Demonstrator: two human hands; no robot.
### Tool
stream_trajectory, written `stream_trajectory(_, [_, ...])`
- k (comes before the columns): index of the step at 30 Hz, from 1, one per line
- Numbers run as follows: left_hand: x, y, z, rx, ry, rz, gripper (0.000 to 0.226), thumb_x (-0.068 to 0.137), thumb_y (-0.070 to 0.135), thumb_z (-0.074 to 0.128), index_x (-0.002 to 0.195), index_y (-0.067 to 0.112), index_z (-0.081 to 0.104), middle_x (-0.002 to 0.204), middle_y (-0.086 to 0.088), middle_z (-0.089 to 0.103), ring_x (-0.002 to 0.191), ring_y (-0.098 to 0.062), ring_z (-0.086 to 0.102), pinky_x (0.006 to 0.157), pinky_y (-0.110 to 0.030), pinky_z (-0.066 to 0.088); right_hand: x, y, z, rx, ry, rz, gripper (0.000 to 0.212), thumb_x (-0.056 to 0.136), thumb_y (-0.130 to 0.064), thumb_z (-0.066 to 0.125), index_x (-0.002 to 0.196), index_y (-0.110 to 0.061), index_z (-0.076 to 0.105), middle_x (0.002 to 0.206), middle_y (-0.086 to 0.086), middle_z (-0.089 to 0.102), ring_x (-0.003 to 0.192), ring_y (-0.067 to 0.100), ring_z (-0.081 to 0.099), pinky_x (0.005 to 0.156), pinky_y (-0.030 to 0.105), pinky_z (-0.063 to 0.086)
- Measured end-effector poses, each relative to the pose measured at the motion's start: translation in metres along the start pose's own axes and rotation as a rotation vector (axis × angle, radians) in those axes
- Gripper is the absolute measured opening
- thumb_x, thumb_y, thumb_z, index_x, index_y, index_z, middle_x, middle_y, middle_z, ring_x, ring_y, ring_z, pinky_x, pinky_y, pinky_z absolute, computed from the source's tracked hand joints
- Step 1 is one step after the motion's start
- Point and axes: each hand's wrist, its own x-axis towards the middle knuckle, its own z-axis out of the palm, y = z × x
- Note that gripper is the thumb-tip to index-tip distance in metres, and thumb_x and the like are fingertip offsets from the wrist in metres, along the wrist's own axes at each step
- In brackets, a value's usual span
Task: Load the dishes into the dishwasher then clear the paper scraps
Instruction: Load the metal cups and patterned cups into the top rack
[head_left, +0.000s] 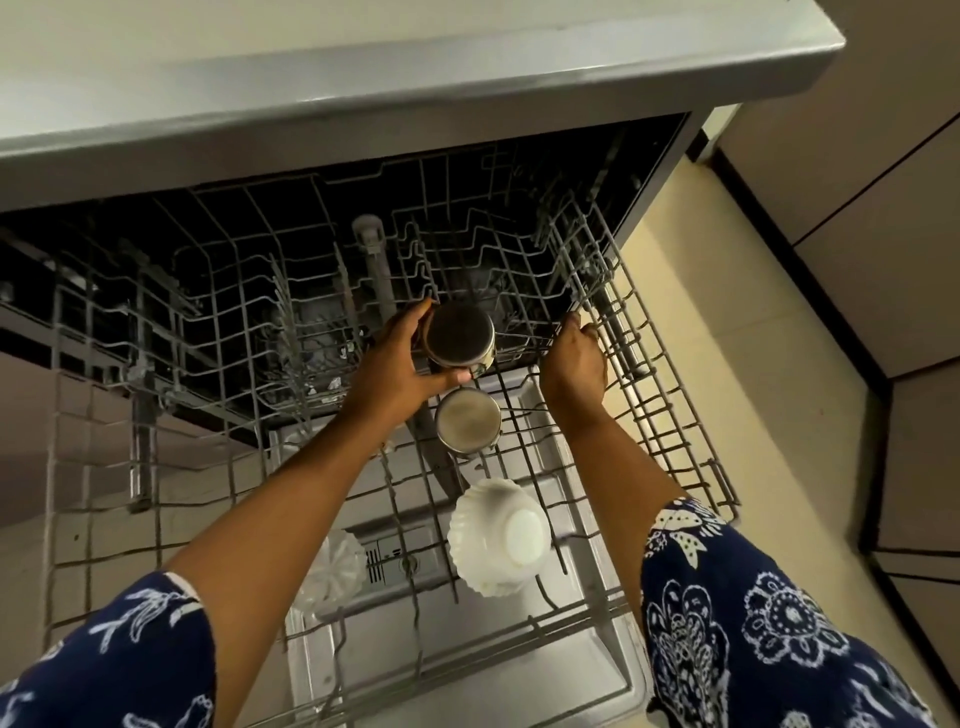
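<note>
My left hand (397, 364) grips an upside-down steel cup (460, 335) over the pulled-out upper dishwasher rack (670, 415). My right hand (574, 361) holds the rack's wires just right of that cup. A second steel cup (467, 423) stands inverted on the rack just in front of the first. Nearer to me a white scalloped bowl (498, 535) lies upside down on the rack. To its left a smaller white ribbed dish (332, 571) shows through the wires.
The dishwasher's open door (467, 670) lies flat below the rack. A grey countertop (415, 78) overhangs the machine. Beige floor tiles (779, 415) and brown cabinet fronts (883, 182) lie to the right. The dark tub holds a lower rack (156, 322).
</note>
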Motion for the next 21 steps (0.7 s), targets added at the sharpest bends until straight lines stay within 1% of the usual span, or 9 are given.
stream_trajectory(2, [-0.003, 0.0, -0.001, -0.045, -0.015, -0.028, 0.104, 0.063, 0.043, 0.084, 0.149, 0.029, 0.027, 0.148, -0.003, 0.041, 0.131, -0.021, 0.044, 0.107, -0.043, 0.04, -0.004, 0.0, -0.002, -0.017, 0.017, 0.011, 0.041, 0.097, -0.001, 0.03, 0.137, -0.007, 0.035, 0.126, 0.02, 0.049, 0.107, 0.032, 0.054, 0.084, 0.038, 0.045])
stream_trajectory(4, [-0.009, 0.001, -0.003, -0.054, -0.012, -0.062, 0.106, 0.062, 0.051, 0.08, 0.149, 0.031, 0.024, 0.149, -0.005, 0.04, 0.133, -0.023, 0.042, 0.107, -0.042, 0.04, -0.012, 0.004, -0.003, -0.034, 0.056, -0.031, 0.046, 0.093, 0.004, 0.034, 0.137, -0.006, 0.034, 0.127, 0.021, 0.048, 0.104, 0.033, 0.055, 0.079, 0.037, 0.046])
stream_trajectory(7, [-0.032, 0.004, -0.009, -0.136, 0.047, -0.095, 0.104, 0.059, 0.061, 0.071, 0.148, 0.036, 0.025, 0.151, -0.004, 0.038, 0.134, -0.02, 0.041, 0.106, -0.042, 0.041, -0.028, 0.013, -0.009, -0.02, 0.083, -0.078, 0.052, 0.089, 0.009, 0.038, 0.138, -0.006, 0.036, 0.125, 0.017, 0.053, 0.106, 0.031, 0.055, 0.083, 0.036, 0.047])
stream_trajectory(9, [-0.057, 0.004, -0.011, -0.199, 0.092, -0.095, 0.094, 0.067, 0.053, 0.072, 0.147, 0.035, 0.027, 0.151, 0.0, 0.037, 0.133, -0.015, 0.041, 0.104, -0.039, 0.043, -0.044, 0.018, -0.02, 0.011, 0.106, -0.096, 0.049, 0.088, 0.008, 0.041, 0.135, -0.008, 0.043, 0.122, 0.013, 0.056, 0.105, 0.029, 0.055, 0.085, 0.037, 0.047])
stream_trajectory(11, [-0.083, 0.008, -0.01, -0.209, 0.11, -0.164, 0.082, 0.076, 0.037, 0.075, 0.146, 0.034, 0.032, 0.147, 0.002, 0.042, 0.126, -0.011, 0.046, 0.098, -0.032, 0.045, -0.066, 0.024, -0.029, 0.049, 0.118, -0.116, 0.041, 0.091, 0.002, 0.043, 0.13, -0.01, 0.049, 0.117, 0.01, 0.057, 0.102, 0.027, 0.056, 0.082, 0.035, 0.045])
stream_trajectory(14, [-0.109, 0.01, 0.004, -0.205, 0.048, -0.276, 0.067, 0.084, 0.029, 0.071, 0.143, 0.034, 0.038, 0.141, 0.001, 0.049, 0.124, -0.016, 0.051, 0.1, -0.033, 0.046, -0.089, 0.044, -0.028, 0.083, 0.025, -0.054, 0.045, 0.091, 0.004, 0.043, 0.131, -0.013, 0.051, 0.126, 0.008, 0.057, 0.104, 0.025, 0.059, 0.087, 0.033, 0.049])
stream_trajectory(17, [-0.111, 0.009, 0.02, -0.16, -0.052, -0.326, 0.059, 0.092, 0.031, 0.061, 0.146, 0.029, 0.036, 0.142, -0.004, 0.051, 0.127, -0.021, 0.05, 0.104, -0.035, 0.043, -0.097, 0.058, -0.018, 0.018, -0.164, 0.001, 0.058, 0.09, 0.004, 0.04, 0.143, -0.02, 0.038, 0.14, 0.008, 0.049, 0.117, 0.028, 0.055, 0.096, 0.037, 0.048])
stream_trajectory(19, [-0.108, 0.009, 0.028, -0.125, -0.078, -0.337, 0.054, 0.096, 0.029, 0.054, 0.146, 0.029, 0.035, 0.137, -0.005, 0.055, 0.124, -0.021, 0.053, 0.1, -0.031, 0.044, -0.1, 0.063, -0.01, -0.056, -0.223, 0.013, 0.071, 0.088, 0.007, 0.038, 0.149, -0.026, 0.024, 0.146, 0.009, 0.04, 0.124, 0.03, 0.049, 0.097, 0.041, 0.047])
stream_trajectory(21, [-0.109, 0.01, 0.035, -0.089, -0.091, -0.336, 0.052, 0.098, 0.027, 0.05, 0.147, 0.031, 0.034, 0.133, -0.004, 0.058, 0.118, -0.02, 0.056, 0.092, -0.025, 0.044, -0.101, 0.066, -0.007, -0.152, -0.23, 0.023, 0.076, 0.088, 0.005, 0.038, 0.151, -0.029, 0.013, 0.151, 0.013, 0.03, 0.131, 0.034, 0.041, 0.101, 0.046, 0.044])
